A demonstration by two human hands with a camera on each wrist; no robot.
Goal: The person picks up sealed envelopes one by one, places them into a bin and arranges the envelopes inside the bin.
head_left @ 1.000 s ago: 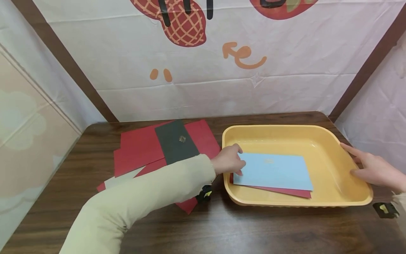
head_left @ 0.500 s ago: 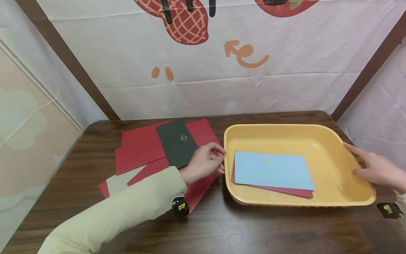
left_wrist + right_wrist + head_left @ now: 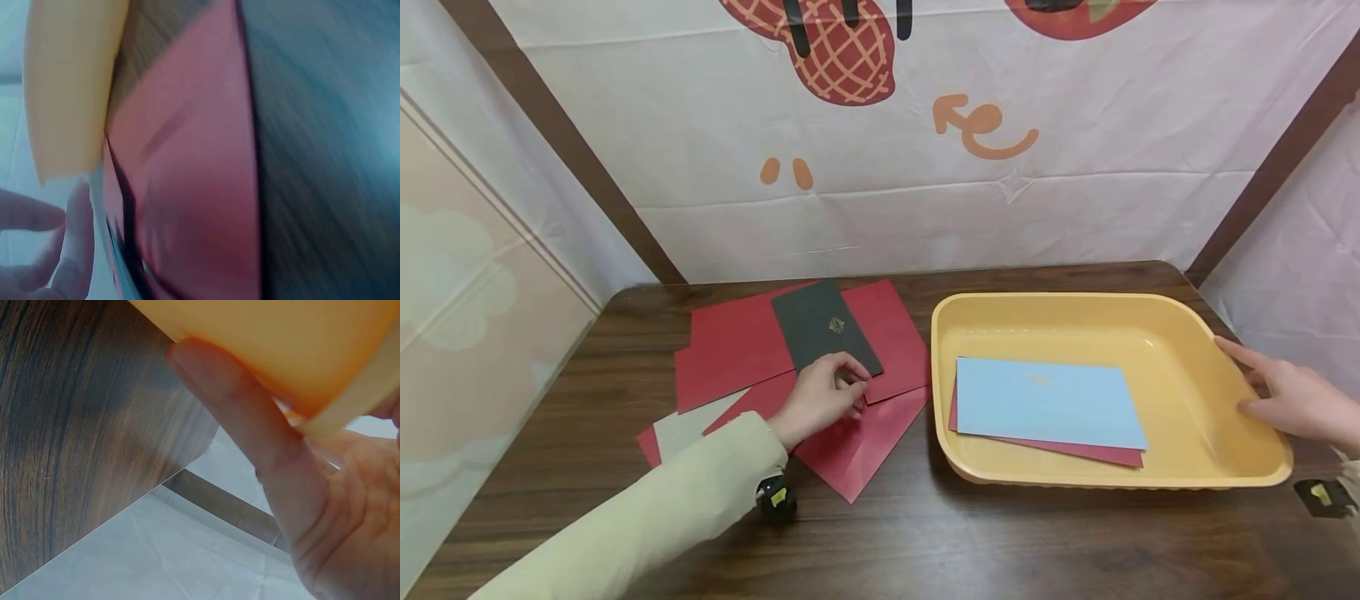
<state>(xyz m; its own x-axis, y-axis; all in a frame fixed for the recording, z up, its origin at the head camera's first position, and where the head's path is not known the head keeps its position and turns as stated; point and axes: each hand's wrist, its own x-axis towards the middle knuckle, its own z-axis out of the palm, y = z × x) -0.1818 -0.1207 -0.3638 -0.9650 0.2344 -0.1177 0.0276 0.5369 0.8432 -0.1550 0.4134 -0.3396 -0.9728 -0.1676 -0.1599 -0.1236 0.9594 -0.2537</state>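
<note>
My left hand (image 3: 823,392) hovers over a spread of envelopes, thumb and fingertips near the lower corner of a dark green envelope (image 3: 820,321) with a gold emblem. Its fingers are bent loosely and hold nothing. Several red envelopes (image 3: 733,358) fan out beneath, along with a pale grey one (image 3: 688,427). At the right, my right hand (image 3: 1296,400) grips the side rim of a yellow plastic tub (image 3: 1180,367); the right wrist view shows its thumb (image 3: 250,419) against the tub's wall. Inside the tub, a light blue envelope (image 3: 1048,404) lies over a red one (image 3: 1093,454).
Everything stands on a dark wood-grain table (image 3: 887,542). A printed cloth (image 3: 865,217) hangs behind its far edge, with more cloth at both sides. The tub's left wall is close beside the red envelopes.
My left hand has moved out of the tub, leftward across its rim, to above the dark green envelope's lower edge. The right hand has stayed on the tub, whose envelopes lie unmoved.
</note>
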